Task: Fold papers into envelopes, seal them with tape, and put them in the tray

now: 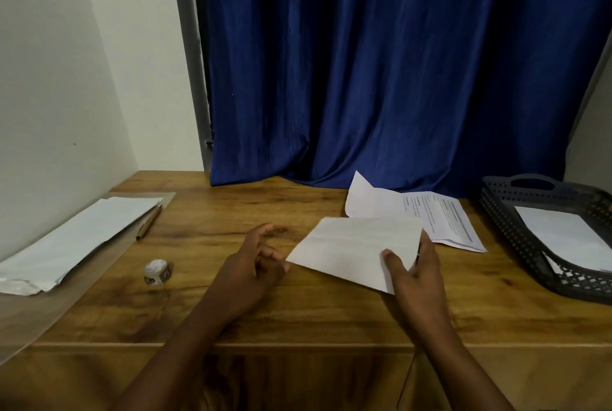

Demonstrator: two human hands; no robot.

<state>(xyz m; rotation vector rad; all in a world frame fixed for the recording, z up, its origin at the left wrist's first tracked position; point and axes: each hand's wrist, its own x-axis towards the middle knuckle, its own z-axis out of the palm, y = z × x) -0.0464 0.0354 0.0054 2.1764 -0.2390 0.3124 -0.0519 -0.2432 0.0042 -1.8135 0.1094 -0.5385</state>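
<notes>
A folded white paper sheet is being held just right of the frame's centre, tilted above the wooden table. Its lower right corner is being pinched by the right hand, with the thumb laid on top and the remaining fingers curled beneath the right edge. The sheet's lower left corner is being touched by the fingertips of the left hand, whose fingers are being kept loosely bent; whether that corner is actually being gripped cannot be told.

A printed white paper with one upturned corner is lying just behind the held sheet, near the hem of the dark blue curtain. At the right edge of the frame a dark perforated plastic tray is standing, and a white folded paper is lying inside it. A strip of bare tabletop is showing between the right hand and the tray's near wall.

At the left, a long white paper packet is lying along the table's edge, with a brown pencil just beside it. A small roll of tape is standing well apart from the left hand, in the lower left.
</notes>
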